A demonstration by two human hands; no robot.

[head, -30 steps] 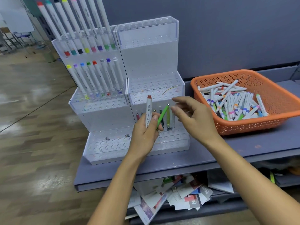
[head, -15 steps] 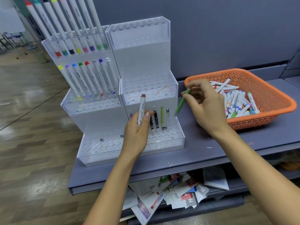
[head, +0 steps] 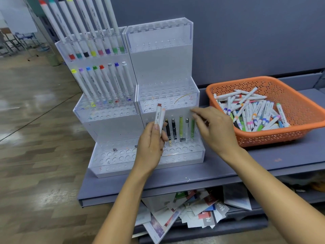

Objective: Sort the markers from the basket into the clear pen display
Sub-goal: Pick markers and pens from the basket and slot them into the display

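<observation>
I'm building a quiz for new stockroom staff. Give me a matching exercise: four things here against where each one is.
1 brown-capped marker
2 orange basket
3 loose papers
4 yellow-capped marker

A under the shelf
B in the left hand
C on the shelf, right of the clear display
D standing in the display's left half

Pairs: 1-B, 2-C, 3-A, 4-D.

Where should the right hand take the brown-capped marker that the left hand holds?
Pinch the bare upper barrel of the brown-capped marker, just under the cap, coming from the right with the right hand. It stands upright, and the left hand wraps its lower half.
</observation>
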